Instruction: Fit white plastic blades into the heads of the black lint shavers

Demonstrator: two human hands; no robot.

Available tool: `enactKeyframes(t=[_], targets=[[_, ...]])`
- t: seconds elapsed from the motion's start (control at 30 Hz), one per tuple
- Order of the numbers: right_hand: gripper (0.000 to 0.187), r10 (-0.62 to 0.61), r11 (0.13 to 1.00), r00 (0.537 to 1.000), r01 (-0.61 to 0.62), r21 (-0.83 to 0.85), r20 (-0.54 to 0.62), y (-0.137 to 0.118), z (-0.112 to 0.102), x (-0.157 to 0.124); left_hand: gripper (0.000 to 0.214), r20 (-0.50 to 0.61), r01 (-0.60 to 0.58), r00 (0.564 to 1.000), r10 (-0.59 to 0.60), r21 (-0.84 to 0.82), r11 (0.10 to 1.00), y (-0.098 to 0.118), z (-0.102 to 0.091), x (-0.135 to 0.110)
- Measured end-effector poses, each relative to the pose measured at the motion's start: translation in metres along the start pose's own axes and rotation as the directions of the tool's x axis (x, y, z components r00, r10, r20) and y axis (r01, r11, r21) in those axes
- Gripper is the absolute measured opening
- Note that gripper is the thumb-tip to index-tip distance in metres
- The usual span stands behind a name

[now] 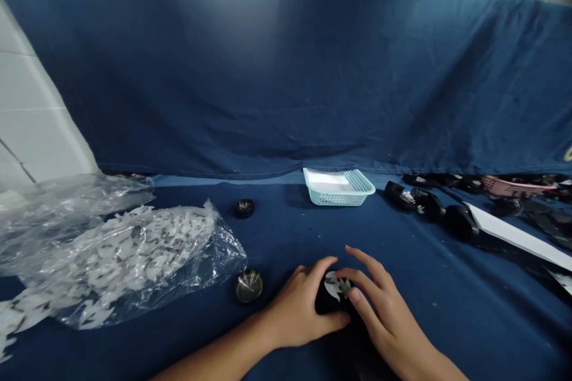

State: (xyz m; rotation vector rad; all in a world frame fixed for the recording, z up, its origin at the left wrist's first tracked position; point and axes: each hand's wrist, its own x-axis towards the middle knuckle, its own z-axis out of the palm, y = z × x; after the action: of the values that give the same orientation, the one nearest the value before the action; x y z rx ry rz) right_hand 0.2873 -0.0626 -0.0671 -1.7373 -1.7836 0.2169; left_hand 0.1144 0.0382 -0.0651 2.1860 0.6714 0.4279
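My left hand (pixel 300 307) is wrapped round a small black round part (pixel 328 303) on the blue cloth, thumb and fingers closed on its side. My right hand (pixel 385 308) rests over the same part, its index finger pressing a white cut-out piece (pixel 336 286) onto the top, the other fingers spread. A similar round part with a silvery face (pixel 249 286) lies just left of my left hand. Another dark round part (pixel 244 208) sits farther back.
A clear plastic bag (pixel 111 250) with several white cut-out pieces lies at the left. A pale blue basket (pixel 338 187) stands at the back centre. Black parts (pixel 429 202), a white strip (pixel 513 235) and a pink tray (pixel 509 186) lie at the right. A blue cloth wall rises behind.
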Motion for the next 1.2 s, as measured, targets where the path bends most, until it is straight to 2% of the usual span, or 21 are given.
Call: enactKeyframes(t=[0.53, 0.67, 0.8, 0.97, 1.1, 1.2], targets=[[0.026, 0.003, 0.996, 0.998, 0.003, 0.087, -0.065, 0.0021, -0.0035, -0.0024, 0.085, 0.017, 0.018, 1.000, -0.018, -0.005, 1.000, 0.0012, -0.0013, 0.0000], [0.027, -0.036, 0.996, 0.995, 0.044, 0.082, -0.096, 0.0021, -0.0042, -0.0042, 0.085, 0.015, 0.006, 1.000, -0.006, -0.006, 1.000, -0.0008, -0.0012, -0.0005], [0.025, -0.128, 0.991, 0.988, 0.130, 0.015, -0.087, 0.0002, -0.0054, -0.0053, 0.083, 0.006, -0.010, 1.000, 0.010, -0.008, 1.000, -0.0013, -0.0019, -0.0004], [0.026, -0.224, 0.974, 0.974, 0.223, -0.033, -0.027, -0.0039, -0.0051, -0.0042, 0.082, 0.037, -0.068, 0.997, 0.068, 0.005, 0.998, -0.0012, -0.0024, 0.0001], [0.029, -0.201, 0.979, 0.979, 0.202, -0.015, 0.038, -0.0039, -0.0035, -0.0040, 0.080, 0.038, -0.117, 0.993, 0.116, 0.024, 0.993, -0.0033, -0.0008, -0.0008], [0.034, -0.175, 0.984, 0.984, 0.174, 0.046, 0.019, 0.0004, -0.0019, -0.0035, 0.085, -0.004, -0.181, 0.983, 0.182, 0.057, 0.982, -0.0045, -0.0036, -0.0020]])
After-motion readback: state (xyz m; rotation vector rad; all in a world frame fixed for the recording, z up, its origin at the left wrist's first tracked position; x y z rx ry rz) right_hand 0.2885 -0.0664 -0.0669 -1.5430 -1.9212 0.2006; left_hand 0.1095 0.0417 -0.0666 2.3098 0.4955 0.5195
